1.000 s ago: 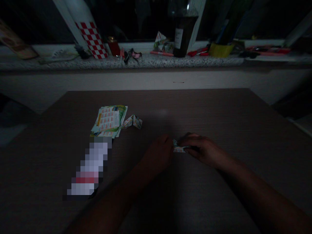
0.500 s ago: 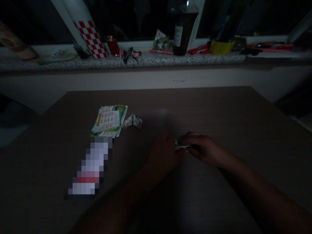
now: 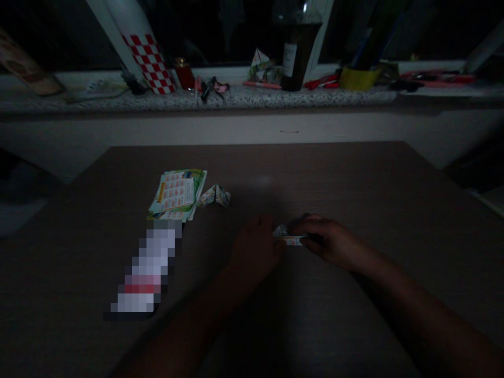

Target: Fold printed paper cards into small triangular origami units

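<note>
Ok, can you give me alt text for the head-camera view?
A person's left hand and right hand hold a small folded piece of printed paper over a brown wood-grain table. Left of them lie a stack of green-and-white printed sheets and another folded printed paper shape; behind is a speckled stone windowsill.

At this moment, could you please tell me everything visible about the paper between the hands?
The paper looks folded, pale, with small reddish print along a narrow, straight near strip; a pointed part shows behind it. The left hand covers its left end and the right hand pinches its right end. Whether it touches the table is unclear.
</note>
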A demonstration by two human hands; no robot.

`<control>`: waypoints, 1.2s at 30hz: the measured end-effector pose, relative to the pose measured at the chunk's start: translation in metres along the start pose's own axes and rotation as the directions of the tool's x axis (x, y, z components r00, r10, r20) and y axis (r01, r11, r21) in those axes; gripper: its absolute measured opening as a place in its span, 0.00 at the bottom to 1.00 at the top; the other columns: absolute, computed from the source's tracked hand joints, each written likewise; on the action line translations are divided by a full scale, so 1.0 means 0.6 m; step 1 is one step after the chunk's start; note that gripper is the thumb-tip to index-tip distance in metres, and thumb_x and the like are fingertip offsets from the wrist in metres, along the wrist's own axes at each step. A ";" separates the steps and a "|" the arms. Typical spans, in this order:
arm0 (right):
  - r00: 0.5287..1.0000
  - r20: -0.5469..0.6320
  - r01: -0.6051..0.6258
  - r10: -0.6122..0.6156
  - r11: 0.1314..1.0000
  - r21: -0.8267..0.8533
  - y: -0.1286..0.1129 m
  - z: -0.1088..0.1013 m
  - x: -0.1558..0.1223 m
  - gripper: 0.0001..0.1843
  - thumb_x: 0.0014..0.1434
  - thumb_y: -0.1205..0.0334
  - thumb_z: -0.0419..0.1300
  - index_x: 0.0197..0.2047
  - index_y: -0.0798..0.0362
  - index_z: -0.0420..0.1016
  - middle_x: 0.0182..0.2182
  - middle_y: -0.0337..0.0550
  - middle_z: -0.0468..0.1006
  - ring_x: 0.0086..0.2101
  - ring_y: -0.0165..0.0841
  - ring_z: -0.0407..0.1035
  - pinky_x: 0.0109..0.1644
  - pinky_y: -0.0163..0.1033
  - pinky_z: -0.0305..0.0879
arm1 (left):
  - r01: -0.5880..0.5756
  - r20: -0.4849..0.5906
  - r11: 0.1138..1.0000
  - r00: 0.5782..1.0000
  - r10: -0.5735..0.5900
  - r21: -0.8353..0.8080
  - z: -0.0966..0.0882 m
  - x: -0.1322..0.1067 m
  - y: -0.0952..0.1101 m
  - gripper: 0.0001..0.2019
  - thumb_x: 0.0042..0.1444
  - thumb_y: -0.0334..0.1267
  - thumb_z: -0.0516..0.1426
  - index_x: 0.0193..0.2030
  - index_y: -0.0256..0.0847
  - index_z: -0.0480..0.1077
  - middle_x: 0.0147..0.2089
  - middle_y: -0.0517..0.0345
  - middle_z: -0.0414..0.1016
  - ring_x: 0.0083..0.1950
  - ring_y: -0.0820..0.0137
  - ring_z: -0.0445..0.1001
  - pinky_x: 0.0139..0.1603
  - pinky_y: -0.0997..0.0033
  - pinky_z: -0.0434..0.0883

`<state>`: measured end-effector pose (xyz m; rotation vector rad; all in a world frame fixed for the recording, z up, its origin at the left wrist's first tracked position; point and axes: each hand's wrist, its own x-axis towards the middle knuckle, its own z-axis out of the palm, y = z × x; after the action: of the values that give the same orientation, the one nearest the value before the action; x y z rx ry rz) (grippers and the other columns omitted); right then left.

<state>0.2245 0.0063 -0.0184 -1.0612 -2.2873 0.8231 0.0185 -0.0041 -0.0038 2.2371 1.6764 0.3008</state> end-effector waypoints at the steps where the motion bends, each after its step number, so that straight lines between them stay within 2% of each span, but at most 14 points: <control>1: 1.000 0.004 -0.004 0.004 1.000 0.003 0.000 0.000 0.000 0.17 0.55 0.76 0.57 0.46 0.51 0.76 0.41 0.46 0.77 0.43 0.36 0.71 0.48 0.42 0.68 | 0.010 0.000 1.000 1.000 -0.010 -0.002 -0.001 -0.002 -0.002 0.12 0.54 0.43 0.58 0.42 0.40 0.65 0.44 0.51 0.72 0.44 0.62 0.72 0.42 0.67 0.66; 9: 1.000 -0.003 -0.020 0.020 1.000 0.019 -0.001 0.000 -0.001 0.20 0.54 0.77 0.57 0.47 0.50 0.76 0.43 0.46 0.77 0.44 0.36 0.70 0.49 0.43 0.68 | 0.120 0.061 0.993 0.991 -0.119 -0.002 -0.021 -0.006 -0.024 0.10 0.53 0.44 0.58 0.39 0.42 0.68 0.40 0.54 0.74 0.41 0.63 0.73 0.37 0.68 0.64; 19: 1.000 -0.026 -0.009 0.010 0.999 0.031 0.002 0.002 -0.003 0.19 0.55 0.76 0.57 0.48 0.49 0.75 0.43 0.45 0.77 0.44 0.35 0.71 0.49 0.42 0.69 | 0.105 0.093 0.994 0.990 -0.102 -0.029 -0.030 -0.010 -0.048 0.07 0.52 0.42 0.59 0.34 0.41 0.71 0.38 0.55 0.73 0.38 0.64 0.72 0.35 0.67 0.64; 23: 0.999 -0.043 -0.003 0.004 1.000 0.011 -0.004 0.003 0.000 0.20 0.53 0.76 0.57 0.47 0.50 0.75 0.43 0.45 0.77 0.44 0.35 0.71 0.48 0.41 0.69 | 0.054 0.072 0.998 0.996 -0.051 -0.044 -0.026 -0.008 -0.047 0.05 0.52 0.38 0.58 0.34 0.41 0.71 0.37 0.55 0.73 0.38 0.64 0.72 0.37 0.67 0.64; 26: 0.998 -0.067 0.010 -0.012 1.000 -0.028 -0.007 0.009 0.005 0.19 0.54 0.73 0.59 0.49 0.50 0.74 0.44 0.46 0.77 0.46 0.36 0.70 0.50 0.43 0.68 | 0.023 0.034 0.998 0.999 -0.021 -0.060 -0.021 -0.008 -0.045 0.04 0.51 0.37 0.58 0.34 0.41 0.71 0.37 0.55 0.73 0.39 0.64 0.72 0.39 0.65 0.65; 32: 0.996 -0.091 -0.024 0.001 0.967 -0.255 -0.011 0.026 0.015 0.20 0.56 0.62 0.63 0.53 0.50 0.71 0.54 0.50 0.71 0.54 0.46 0.63 0.57 0.55 0.59 | -0.025 -0.010 0.999 1.000 0.024 -0.046 -0.013 -0.011 -0.045 0.04 0.50 0.35 0.58 0.34 0.40 0.72 0.37 0.54 0.72 0.41 0.62 0.71 0.43 0.63 0.65; 36: 0.992 -0.126 -0.040 0.014 0.977 -0.208 -0.013 0.035 0.017 0.19 0.55 0.64 0.63 0.51 0.50 0.70 0.53 0.50 0.72 0.54 0.45 0.64 0.58 0.54 0.58 | -0.088 -0.046 0.992 0.995 0.085 -0.087 -0.007 -0.010 -0.044 0.03 0.51 0.34 0.58 0.33 0.40 0.72 0.38 0.54 0.72 0.43 0.62 0.70 0.45 0.62 0.65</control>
<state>0.2011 0.0040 -0.0258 -1.2025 -2.2949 0.5172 -0.0083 -0.0025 -0.0096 2.2555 1.5567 0.4379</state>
